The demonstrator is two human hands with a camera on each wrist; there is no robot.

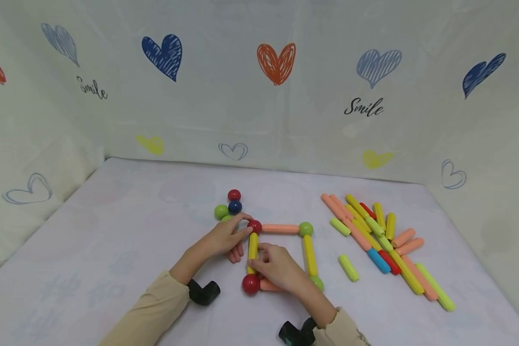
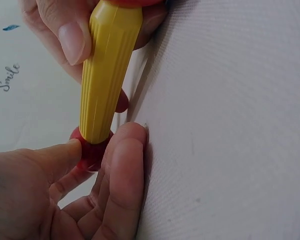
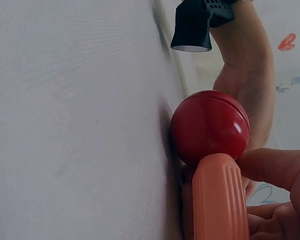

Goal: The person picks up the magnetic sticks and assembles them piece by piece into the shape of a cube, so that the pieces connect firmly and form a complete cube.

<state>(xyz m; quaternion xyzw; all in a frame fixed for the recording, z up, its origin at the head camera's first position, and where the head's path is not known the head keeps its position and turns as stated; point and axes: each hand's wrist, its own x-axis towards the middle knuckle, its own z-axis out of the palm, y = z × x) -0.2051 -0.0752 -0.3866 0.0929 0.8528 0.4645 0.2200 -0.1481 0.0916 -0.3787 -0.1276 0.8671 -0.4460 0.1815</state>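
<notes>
A four-sided frame of rods and balls lies on the table. My left hand (image 1: 222,238) pinches the far-left red ball (image 1: 254,227) between thumb and index finger; its other fingers curl underneath. With thumb and fingers, my right hand (image 1: 281,269) grips the left yellow rod (image 1: 253,247) close to the near red ball (image 1: 251,284). In the left wrist view the yellow rod (image 2: 110,65) joins both red balls. An orange rod (image 1: 280,229) runs to a green ball (image 1: 305,228), and another orange rod (image 3: 220,200) meets the near red ball, partly hidden by my right hand.
Loose red, blue and green balls (image 1: 221,212) sit beyond my left hand. A pile of coloured rods (image 1: 363,226) spreads across the right side, with one short green rod (image 1: 348,268) nearer the frame. A white sheet with hearts (image 1: 276,64) hangs behind the table.
</notes>
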